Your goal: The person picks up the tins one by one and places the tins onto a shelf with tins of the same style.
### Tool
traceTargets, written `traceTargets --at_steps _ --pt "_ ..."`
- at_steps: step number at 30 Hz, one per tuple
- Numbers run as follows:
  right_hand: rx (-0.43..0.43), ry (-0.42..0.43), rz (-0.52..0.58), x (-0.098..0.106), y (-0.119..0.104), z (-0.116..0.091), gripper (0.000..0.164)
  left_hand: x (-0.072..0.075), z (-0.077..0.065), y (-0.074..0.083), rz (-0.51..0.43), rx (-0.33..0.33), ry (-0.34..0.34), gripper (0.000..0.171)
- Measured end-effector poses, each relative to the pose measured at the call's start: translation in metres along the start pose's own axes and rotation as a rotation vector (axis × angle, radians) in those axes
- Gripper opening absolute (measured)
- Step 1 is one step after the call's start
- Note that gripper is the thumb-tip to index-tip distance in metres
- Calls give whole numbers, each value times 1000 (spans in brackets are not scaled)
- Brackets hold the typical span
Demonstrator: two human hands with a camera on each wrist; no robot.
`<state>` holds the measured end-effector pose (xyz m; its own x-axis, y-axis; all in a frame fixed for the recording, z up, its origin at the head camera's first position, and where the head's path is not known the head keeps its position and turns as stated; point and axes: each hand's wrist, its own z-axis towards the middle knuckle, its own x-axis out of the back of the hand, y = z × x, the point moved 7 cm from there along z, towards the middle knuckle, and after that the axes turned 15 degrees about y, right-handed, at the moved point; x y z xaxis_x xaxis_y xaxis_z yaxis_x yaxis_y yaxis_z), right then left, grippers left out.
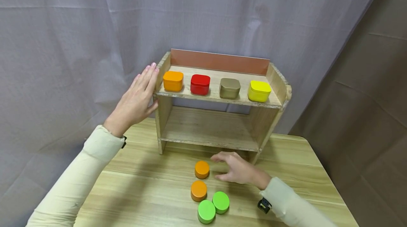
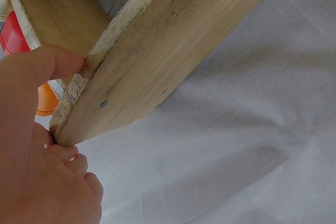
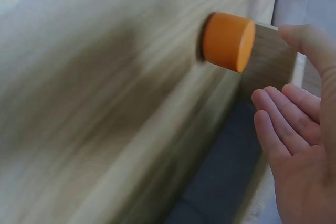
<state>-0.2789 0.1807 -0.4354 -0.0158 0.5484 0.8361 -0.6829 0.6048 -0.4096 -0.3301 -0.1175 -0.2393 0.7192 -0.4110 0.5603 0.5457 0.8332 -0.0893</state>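
Observation:
My left hand (image 1: 135,98) rests on the left side panel of a small wooden shelf (image 1: 210,126), its fingers straight. In the left wrist view, its thumb (image 2: 62,61) touches the panel's edge. Above the table, my right hand (image 1: 240,168) holds nothing; its fingers and thumb are apart, just right of an orange round block (image 1: 202,169). The right wrist view shows a gap between that hand (image 3: 302,129) and the nearest orange block (image 3: 228,41). On the upper board stand an orange (image 1: 173,81), a red (image 1: 200,84), an olive (image 1: 230,88) and a yellow (image 1: 259,91) rounded-square block.
A second orange round block (image 1: 199,190) and two green ones (image 1: 206,211) stand in front on the wooden table (image 1: 152,191). Grey cloth (image 1: 95,25) hangs behind the shelf, and darker cloth (image 1: 365,78) hangs at the right.

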Motion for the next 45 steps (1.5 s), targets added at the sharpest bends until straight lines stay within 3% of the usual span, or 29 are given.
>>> traceTargets --at_steps 17,45 --pt "-23 98 60 -36 26 -1 54 -2 0 1 -2 -3 7 98" --pt "-70 89 90 -60 35 7 55 0 0 0 -6 6 5 97"
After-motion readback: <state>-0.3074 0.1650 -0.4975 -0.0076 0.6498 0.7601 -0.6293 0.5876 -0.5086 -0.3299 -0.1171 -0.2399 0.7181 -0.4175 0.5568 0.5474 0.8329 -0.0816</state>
